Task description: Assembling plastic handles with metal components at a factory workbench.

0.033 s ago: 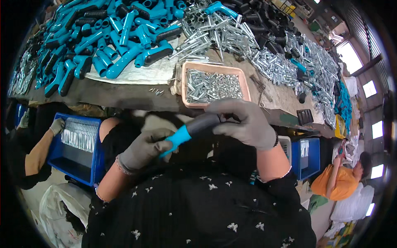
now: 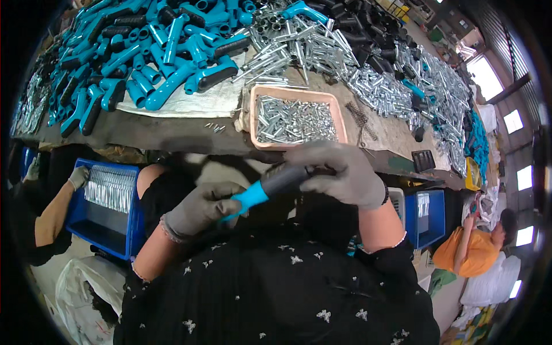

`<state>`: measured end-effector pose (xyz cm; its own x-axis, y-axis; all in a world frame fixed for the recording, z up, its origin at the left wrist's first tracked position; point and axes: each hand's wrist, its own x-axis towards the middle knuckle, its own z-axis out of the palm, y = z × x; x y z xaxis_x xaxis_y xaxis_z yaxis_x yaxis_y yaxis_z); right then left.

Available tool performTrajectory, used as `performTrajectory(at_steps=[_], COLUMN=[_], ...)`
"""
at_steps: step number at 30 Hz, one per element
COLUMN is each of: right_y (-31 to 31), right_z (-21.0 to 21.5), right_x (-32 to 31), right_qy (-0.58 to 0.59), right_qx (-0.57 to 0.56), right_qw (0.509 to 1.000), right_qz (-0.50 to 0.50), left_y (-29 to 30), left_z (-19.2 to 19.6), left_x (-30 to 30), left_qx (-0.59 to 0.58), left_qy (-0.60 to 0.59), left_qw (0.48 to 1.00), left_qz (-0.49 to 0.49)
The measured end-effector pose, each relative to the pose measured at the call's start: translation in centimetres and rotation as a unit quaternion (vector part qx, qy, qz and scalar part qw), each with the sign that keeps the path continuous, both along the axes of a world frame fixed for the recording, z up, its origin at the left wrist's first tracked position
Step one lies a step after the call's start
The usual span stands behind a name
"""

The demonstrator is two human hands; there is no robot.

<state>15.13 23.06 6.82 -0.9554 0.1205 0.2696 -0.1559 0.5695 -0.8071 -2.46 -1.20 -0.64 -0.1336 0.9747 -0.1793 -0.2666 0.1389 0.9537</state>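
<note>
In front of my chest I hold a plastic handle (image 2: 286, 179), teal at one end and black at the other, tilted up to the right. My left hand (image 2: 198, 210), in a grey glove, is closed around the teal end. The gloved right hand (image 2: 345, 172) pinches at the tip of the black end; what lies between its fingertips is partly hidden. Just beyond the hands, at the table's near edge, stands a pink tray (image 2: 253, 118) filled with small metal pins.
Teal and black handles (image 2: 172, 86) are heaped at the table's left. Metal tubes (image 2: 296, 46) and black parts (image 2: 368, 29) pile up behind and right. Blue crates (image 2: 135, 224) stand either side. A co-worker's gloved hand (image 2: 79, 176) rests on the left crate; a person in orange (image 2: 468, 253) sits right.
Very little differs. The handle's black end sits slightly lower, and both hands keep their grip.
</note>
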Motion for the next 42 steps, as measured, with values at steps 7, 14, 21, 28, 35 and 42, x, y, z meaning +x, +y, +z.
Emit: performTrajectory(at_steps=[7,14,21,28,35,42], right_y=[-3.7,-3.4,16.0,20.2,21.5,18.8], right_z=[-0.5,-4.3,-4.4,-4.6,-5.3,-3.5], right_x=[2.1,1.1,0.8,0.4,2.2,1.7], right_qy=[0.001,-0.004,-0.072,-0.219,-0.24,-0.099], right_qx=[0.17,0.284,0.215,0.283,0.245,0.256], right_qw=[0.983,0.933,0.825,0.789,0.811,0.819], right_qz=[-0.063,-0.222,-0.518,-0.5,-0.474,-0.504], left_y=[3.2,4.4,3.3,2.9,2.5,1.8], left_z=[-0.3,-1.4,-1.0,-1.1,-1.5,-1.2], left_x=[1.6,4.5,4.5,4.5,3.7,2.7], left_qx=[-0.014,0.043,-0.041,-0.036,-0.018,-0.003], left_qy=[-0.024,0.099,0.065,0.05,0.021,0.064], left_qw=[0.989,0.991,0.995,0.996,0.994,0.99], left_qz=[-0.148,-0.079,0.062,0.057,0.106,0.127])
